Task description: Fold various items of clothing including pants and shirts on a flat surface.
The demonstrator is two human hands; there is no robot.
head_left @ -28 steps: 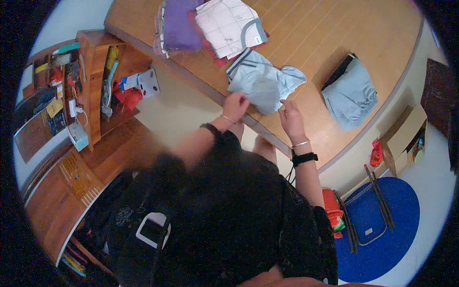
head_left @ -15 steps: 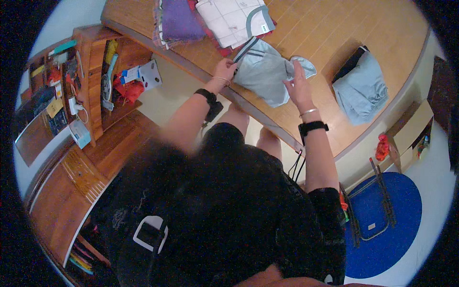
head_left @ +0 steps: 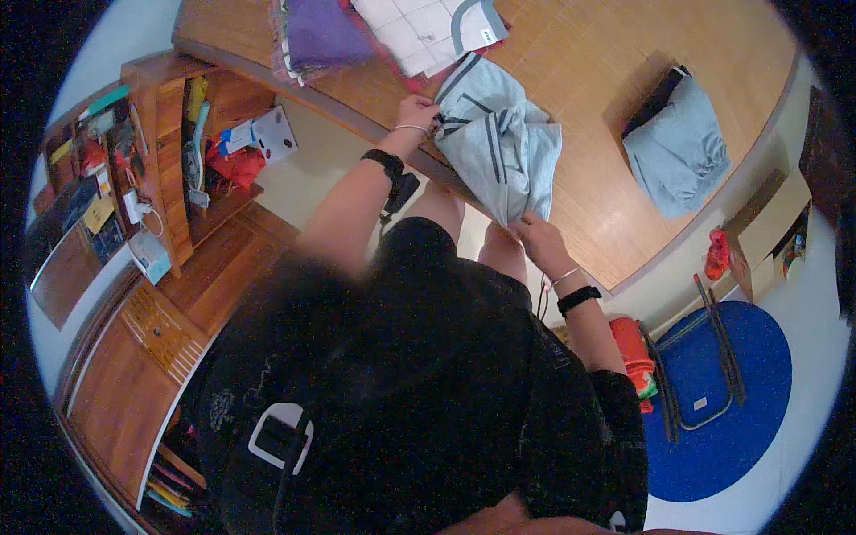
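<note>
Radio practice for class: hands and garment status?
Left fingers pinching striped garment; right fingers gripping its near corner. Garment rumpled at table edge. Folded white cloth just beyond.

Left hand (head_left: 416, 113), right hand (head_left: 542, 243), pinching striped garment (head_left: 519, 150), its kind unclear

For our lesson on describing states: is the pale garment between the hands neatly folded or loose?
Loose: the pale garment shows uneven creases, and the left hand and right hand hold separate parts of it.

Head-worn fisheye, looking down at left hand (head_left: 417, 114), right hand (head_left: 540, 242).
</note>
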